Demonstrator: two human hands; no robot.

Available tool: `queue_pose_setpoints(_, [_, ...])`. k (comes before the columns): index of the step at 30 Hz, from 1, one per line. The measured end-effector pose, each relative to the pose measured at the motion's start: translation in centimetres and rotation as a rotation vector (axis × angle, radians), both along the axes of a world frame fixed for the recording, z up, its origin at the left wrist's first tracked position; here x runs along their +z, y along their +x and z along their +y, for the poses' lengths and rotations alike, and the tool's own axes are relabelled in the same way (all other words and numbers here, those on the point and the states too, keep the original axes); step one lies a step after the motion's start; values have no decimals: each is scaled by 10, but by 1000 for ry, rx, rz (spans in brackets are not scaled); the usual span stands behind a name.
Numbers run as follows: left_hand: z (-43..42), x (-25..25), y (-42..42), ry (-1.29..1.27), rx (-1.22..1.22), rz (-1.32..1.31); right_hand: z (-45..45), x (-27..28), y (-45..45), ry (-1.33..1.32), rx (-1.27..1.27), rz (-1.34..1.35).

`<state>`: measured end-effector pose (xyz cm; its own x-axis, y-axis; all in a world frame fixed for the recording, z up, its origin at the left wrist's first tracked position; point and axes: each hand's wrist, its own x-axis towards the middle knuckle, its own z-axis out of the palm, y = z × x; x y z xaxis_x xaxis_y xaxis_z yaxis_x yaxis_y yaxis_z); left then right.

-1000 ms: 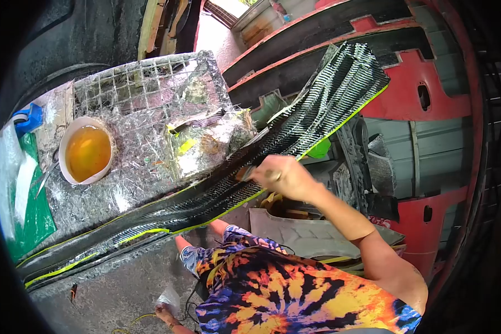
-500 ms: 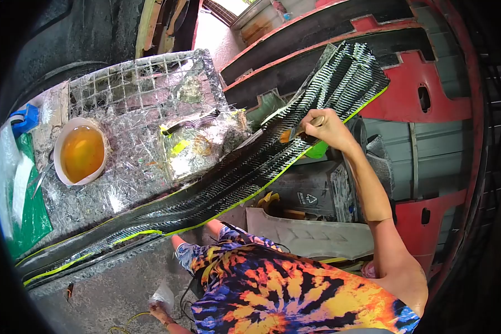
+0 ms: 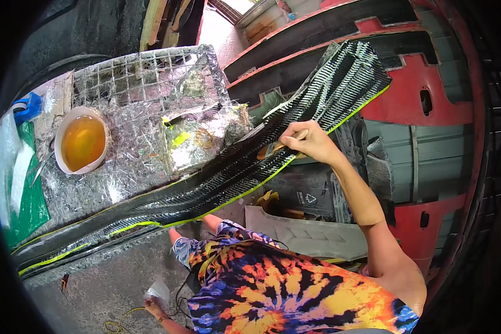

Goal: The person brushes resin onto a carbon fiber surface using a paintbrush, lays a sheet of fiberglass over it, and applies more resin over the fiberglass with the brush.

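Note:
My right hand (image 3: 312, 142) is closed round the wooden handle of a paintbrush (image 3: 270, 149). The brush's bristles touch the black woven carbon-fibre cloth (image 3: 228, 178), which lines a long, curved mould edged with yellow-green tape (image 3: 345, 119). The cloth looks wet and shiny in places. Low in the view, my left hand (image 3: 153, 305) is closed on a crumpled-looking, translucent plastic piece (image 3: 159, 290); its exact kind is unclear. A white tub (image 3: 60, 157) of amber liquid (image 3: 83, 140) stands on the workbench to the left, apart from both hands.
The rough workbench (image 3: 133, 161) carries a wire grid (image 3: 122, 83), a blue tape dispenser (image 3: 29, 107), scissors (image 3: 42, 167) and green plastic sheeting (image 3: 30, 195). Red-edged mould parts (image 3: 412, 100) lean at the right. A grey panel (image 3: 300, 234) and a yellow cord (image 3: 117, 325) lie below.
My right hand and the paintbrush have moved left and down along the carbon-fibre cloth. My left hand still holds the plastic piece, slightly lower left in view.

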<state>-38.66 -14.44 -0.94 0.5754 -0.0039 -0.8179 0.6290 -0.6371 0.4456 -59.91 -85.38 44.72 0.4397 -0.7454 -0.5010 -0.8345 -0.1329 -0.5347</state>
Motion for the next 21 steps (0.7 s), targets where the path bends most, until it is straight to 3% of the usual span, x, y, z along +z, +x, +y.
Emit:
queue_pose_setpoints(1, [-2,1,2,-30,33,-31,-6,-4,-6,60,-20,-39])
queue_pose_setpoints(4, [-2,0,2,-81,79,-72,-24,-5,-19,-80,-17,-121])
queue_pose_setpoints(10, [5,-5,1,-80,100,-65,-35,40,-27,-360,122,148])
queue_pose_setpoints(12, [9,-11,-2,-143,56,-190,-14,56,-27,-354,77,-43])
queue_pose_setpoints(15, [3,0,-3,-90,104,-115,25,62,-38,-216,-32,-153])
queue_pose_setpoints(16, [2,4,-4,-88,111,-130,34,48,-46,-270,76,-185])
queue_pose_setpoints(18, [-6,11,-7,-154,87,-188,54,25,-46,-119,90,-246])
queue_pose_setpoints(21, [-19,25,-20,-128,41,-303,50,-7,-42,-281,348,-296])
